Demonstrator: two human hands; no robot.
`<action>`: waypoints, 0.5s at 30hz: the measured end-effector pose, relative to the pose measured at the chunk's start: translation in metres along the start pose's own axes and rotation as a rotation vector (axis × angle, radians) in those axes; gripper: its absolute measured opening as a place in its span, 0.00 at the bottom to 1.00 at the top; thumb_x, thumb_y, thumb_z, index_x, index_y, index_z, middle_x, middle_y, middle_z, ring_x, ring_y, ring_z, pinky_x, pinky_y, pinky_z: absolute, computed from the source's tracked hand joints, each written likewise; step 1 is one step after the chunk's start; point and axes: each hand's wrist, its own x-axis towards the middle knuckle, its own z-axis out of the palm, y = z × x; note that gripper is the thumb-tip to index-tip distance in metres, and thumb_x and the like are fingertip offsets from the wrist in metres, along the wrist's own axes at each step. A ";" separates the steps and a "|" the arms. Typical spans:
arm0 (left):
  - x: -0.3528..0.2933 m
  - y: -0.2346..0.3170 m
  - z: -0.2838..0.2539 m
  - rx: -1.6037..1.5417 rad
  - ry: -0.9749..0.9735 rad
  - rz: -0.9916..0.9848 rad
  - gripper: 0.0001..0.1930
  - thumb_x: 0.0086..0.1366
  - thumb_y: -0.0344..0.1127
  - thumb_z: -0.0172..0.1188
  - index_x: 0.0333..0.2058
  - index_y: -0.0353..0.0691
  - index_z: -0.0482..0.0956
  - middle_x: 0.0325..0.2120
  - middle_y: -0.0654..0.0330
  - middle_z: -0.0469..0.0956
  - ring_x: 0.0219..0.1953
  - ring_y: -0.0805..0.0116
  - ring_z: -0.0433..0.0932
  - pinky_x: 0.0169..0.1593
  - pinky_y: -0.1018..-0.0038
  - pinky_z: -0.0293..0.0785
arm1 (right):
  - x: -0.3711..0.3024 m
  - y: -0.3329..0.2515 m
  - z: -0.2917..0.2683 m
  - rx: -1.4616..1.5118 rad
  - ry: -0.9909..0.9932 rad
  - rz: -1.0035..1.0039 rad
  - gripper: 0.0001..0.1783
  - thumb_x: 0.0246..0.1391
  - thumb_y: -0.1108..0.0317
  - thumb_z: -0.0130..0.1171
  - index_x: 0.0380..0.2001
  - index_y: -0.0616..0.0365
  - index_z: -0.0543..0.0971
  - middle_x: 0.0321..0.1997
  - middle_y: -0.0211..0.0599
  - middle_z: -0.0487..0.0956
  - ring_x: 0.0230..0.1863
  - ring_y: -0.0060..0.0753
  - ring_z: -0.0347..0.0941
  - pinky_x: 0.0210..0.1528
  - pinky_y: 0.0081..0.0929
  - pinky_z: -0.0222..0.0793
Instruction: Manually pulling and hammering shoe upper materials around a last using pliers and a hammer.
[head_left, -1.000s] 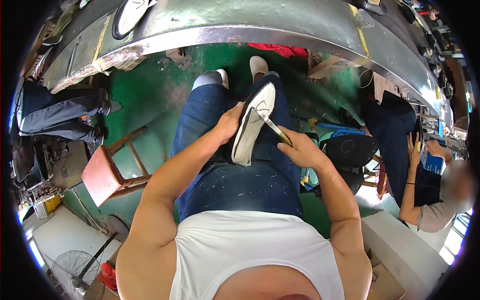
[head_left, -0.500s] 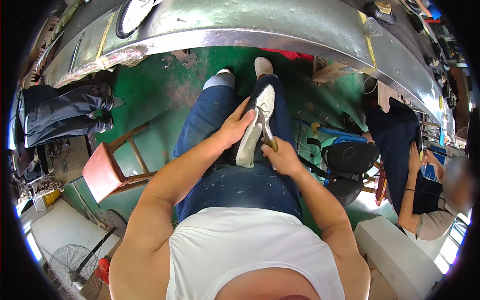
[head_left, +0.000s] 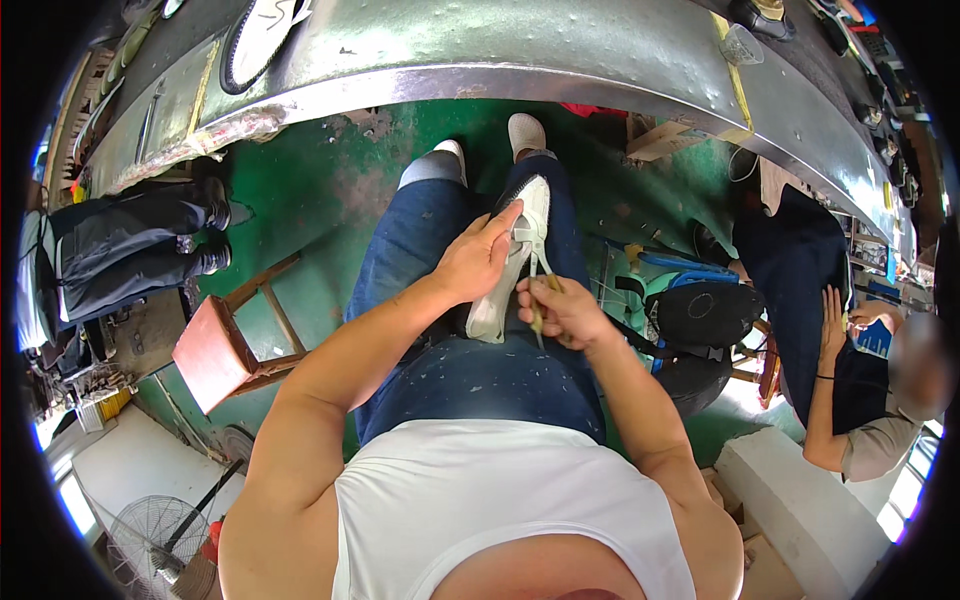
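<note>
An unfinished shoe [head_left: 492,312] lies lengthwise on my jeans-clad lap, its whitish bottom up and its toe pointing away from me, with a dark edge round the toe. My left hand [head_left: 478,262] holds it from the left side, thumb and fingers laid over its middle. On the right, my right hand [head_left: 568,312] is closed round the yellowish handles of metal pincers [head_left: 537,262]. The pincers' head reaches the shoe's right edge near the middle; whether the jaws grip the material I cannot tell.
A metal-topped bench [head_left: 480,60] curves across the front, bearing another whitish shoe [head_left: 262,40] and a clear cup [head_left: 741,46]. A reddish stool [head_left: 212,347] stands left, a black bag [head_left: 705,318] right. A seated co-worker [head_left: 870,400] is at right, a fan [head_left: 155,535] at lower left.
My left hand has slid further over the shoe, fingers now across its middle. My right hand has shifted slightly, and the pincers stand more upright against the shoe's edge.
</note>
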 end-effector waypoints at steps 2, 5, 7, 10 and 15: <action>0.000 0.006 -0.006 -0.024 -0.099 -0.091 0.23 0.73 0.32 0.45 0.66 0.43 0.65 0.46 0.42 0.75 0.49 0.44 0.76 0.55 0.61 0.72 | -0.007 -0.010 -0.017 0.160 -0.144 0.095 0.18 0.68 0.60 0.53 0.49 0.67 0.73 0.35 0.37 0.78 0.29 0.25 0.77 0.19 0.16 0.68; 0.005 0.007 -0.004 0.029 -0.061 -0.028 0.21 0.72 0.32 0.46 0.63 0.45 0.69 0.41 0.44 0.75 0.42 0.45 0.76 0.49 0.58 0.73 | -0.021 -0.042 -0.024 -0.092 -0.084 0.082 0.23 0.70 0.54 0.49 0.50 0.68 0.72 0.37 0.39 0.78 0.33 0.30 0.79 0.20 0.19 0.73; 0.005 0.015 -0.008 0.110 -0.115 -0.078 0.20 0.72 0.32 0.47 0.61 0.45 0.71 0.43 0.41 0.75 0.46 0.42 0.76 0.52 0.58 0.73 | -0.021 -0.053 -0.019 -0.331 0.114 -0.061 0.26 0.71 0.50 0.43 0.48 0.66 0.73 0.34 0.38 0.79 0.31 0.27 0.78 0.21 0.20 0.71; 0.006 0.011 -0.001 0.165 -0.169 0.038 0.24 0.72 0.33 0.48 0.66 0.46 0.64 0.49 0.37 0.74 0.52 0.37 0.74 0.58 0.60 0.71 | 0.010 -0.064 -0.023 -0.760 0.175 -0.213 0.26 0.71 0.51 0.42 0.38 0.66 0.75 0.26 0.37 0.79 0.28 0.26 0.77 0.29 0.27 0.71; -0.002 -0.007 0.010 -0.059 -0.022 -0.067 0.35 0.71 0.37 0.52 0.72 0.44 0.47 0.62 0.32 0.63 0.63 0.38 0.66 0.66 0.60 0.63 | 0.012 -0.079 -0.007 -0.782 0.172 -0.206 0.25 0.70 0.52 0.43 0.33 0.64 0.75 0.25 0.39 0.79 0.28 0.33 0.77 0.35 0.32 0.72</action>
